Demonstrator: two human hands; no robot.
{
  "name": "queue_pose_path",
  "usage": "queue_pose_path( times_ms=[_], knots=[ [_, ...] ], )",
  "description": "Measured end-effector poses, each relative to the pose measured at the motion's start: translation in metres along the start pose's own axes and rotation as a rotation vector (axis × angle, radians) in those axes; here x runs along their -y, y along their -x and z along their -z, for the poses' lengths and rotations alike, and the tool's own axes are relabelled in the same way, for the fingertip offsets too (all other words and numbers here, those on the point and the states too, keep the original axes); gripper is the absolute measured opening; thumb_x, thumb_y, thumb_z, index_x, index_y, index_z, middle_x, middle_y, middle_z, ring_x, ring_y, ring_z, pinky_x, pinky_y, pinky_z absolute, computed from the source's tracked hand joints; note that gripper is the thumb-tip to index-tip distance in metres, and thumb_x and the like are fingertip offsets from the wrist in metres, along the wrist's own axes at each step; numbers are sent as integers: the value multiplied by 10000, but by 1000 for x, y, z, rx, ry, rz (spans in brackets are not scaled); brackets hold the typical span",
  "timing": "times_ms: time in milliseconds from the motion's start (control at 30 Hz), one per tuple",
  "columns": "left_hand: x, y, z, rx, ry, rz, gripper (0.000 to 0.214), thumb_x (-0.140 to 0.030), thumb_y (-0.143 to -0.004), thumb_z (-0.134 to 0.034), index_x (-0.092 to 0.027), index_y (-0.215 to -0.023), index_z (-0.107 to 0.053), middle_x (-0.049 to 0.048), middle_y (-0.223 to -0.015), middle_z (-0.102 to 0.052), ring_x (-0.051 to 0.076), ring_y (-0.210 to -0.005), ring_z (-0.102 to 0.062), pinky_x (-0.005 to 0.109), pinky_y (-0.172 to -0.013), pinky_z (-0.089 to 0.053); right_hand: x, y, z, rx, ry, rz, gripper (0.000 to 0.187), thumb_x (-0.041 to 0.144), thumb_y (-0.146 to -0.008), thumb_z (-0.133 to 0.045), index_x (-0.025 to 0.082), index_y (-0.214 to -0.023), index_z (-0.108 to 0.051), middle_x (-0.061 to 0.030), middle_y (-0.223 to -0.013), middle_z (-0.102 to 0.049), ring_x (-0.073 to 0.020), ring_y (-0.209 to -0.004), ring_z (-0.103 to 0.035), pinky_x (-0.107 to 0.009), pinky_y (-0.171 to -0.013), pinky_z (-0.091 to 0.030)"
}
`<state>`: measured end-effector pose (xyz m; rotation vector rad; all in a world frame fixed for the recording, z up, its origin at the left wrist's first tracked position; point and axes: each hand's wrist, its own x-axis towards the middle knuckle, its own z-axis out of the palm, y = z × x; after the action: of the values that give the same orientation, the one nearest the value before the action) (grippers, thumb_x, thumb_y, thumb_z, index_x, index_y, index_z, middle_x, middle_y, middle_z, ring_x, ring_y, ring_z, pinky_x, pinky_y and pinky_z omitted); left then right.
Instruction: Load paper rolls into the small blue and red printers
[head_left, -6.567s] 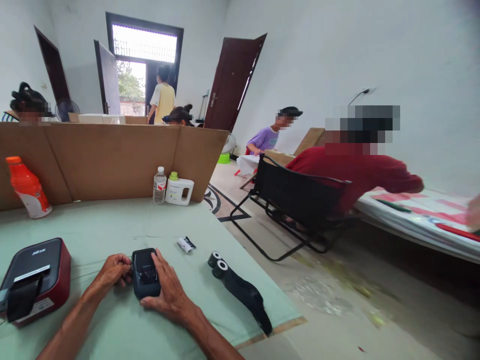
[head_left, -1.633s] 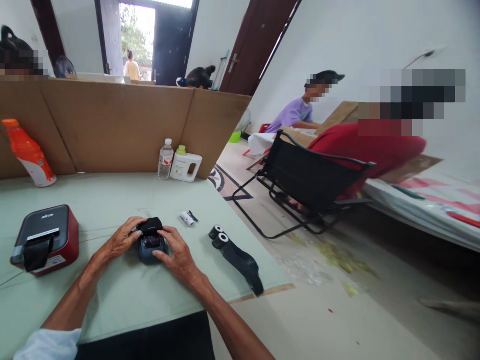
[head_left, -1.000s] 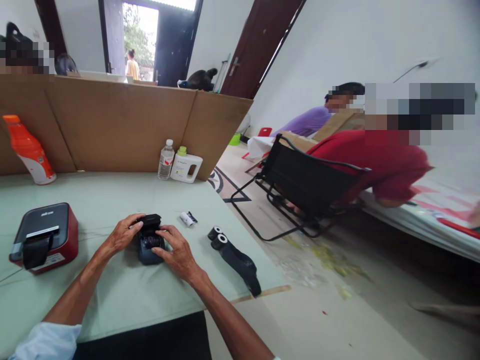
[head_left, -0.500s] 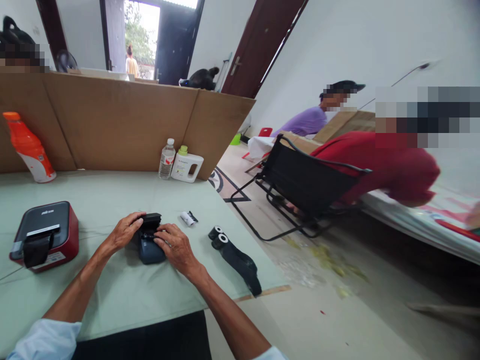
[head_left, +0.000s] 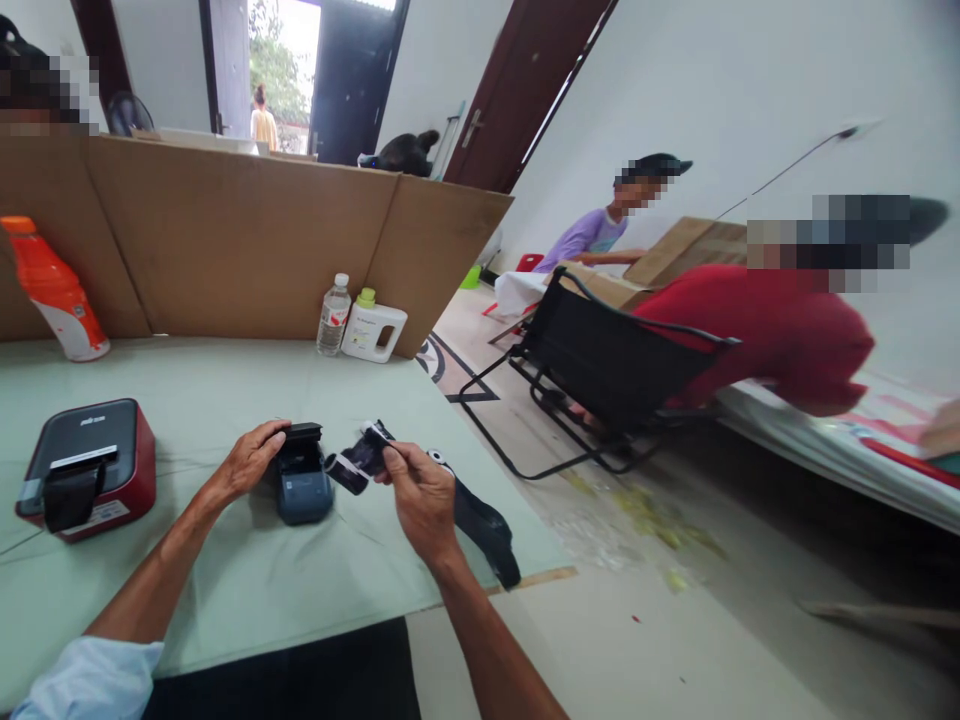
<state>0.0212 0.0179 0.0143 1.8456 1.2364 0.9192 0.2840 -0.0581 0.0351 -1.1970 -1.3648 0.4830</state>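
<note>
A small dark-blue label printer [head_left: 305, 495] stands on the table with its black lid [head_left: 303, 434] raised. My left hand [head_left: 253, 460] grips the lid's left side with thumb and fingers. Just right of the printer, my right hand [head_left: 421, 495] pinches a black strip that trails from a small black roll [head_left: 347, 474]; the roll hangs over the table. Behind that roll lies a small white roll with a black end [head_left: 376, 431], partly covered. Long black label strips [head_left: 484, 525] lie beyond my right hand, which hides part of them.
A larger red-and-black printer [head_left: 90, 465] sits at left. An orange bottle [head_left: 54, 288], a clear water bottle [head_left: 334, 318] and a white jug [head_left: 373, 332] stand before the cardboard screen [head_left: 247, 240]. Past the table's right edge are a black folding chair [head_left: 622, 350] and people.
My right hand has moved from the small printer to the right and now holds the black roll by its strip. My left hand has stayed at the lid.
</note>
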Motion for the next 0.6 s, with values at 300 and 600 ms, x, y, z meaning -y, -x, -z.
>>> queue_pose_path(
  times_ms=[300,600],
  knots=[
    [-1,-2,-1,-13,0,15,608,-603,-949,-465,-174,-1317,-690,113,-1408,-675,306,-1336,-593,453,-1197,-396,-64,16,54,100,354,-150,455,582,-950,-535,168,-952,-723,-84,-748,-714,-253,-671,-675,-375,-629,-565],
    [-9,-3,2,-20,5,22,716,-705,-920,-473,-151,-1321,-684,132,-1406,-672,323,-1344,-584,455,-1200,-390,-13,13,-22,349,351,520,214,257,-1029,-552,195,-1169,-701,-113,-1148,-740,-267,-1107,-649,-443,-993,-541]
  ],
)
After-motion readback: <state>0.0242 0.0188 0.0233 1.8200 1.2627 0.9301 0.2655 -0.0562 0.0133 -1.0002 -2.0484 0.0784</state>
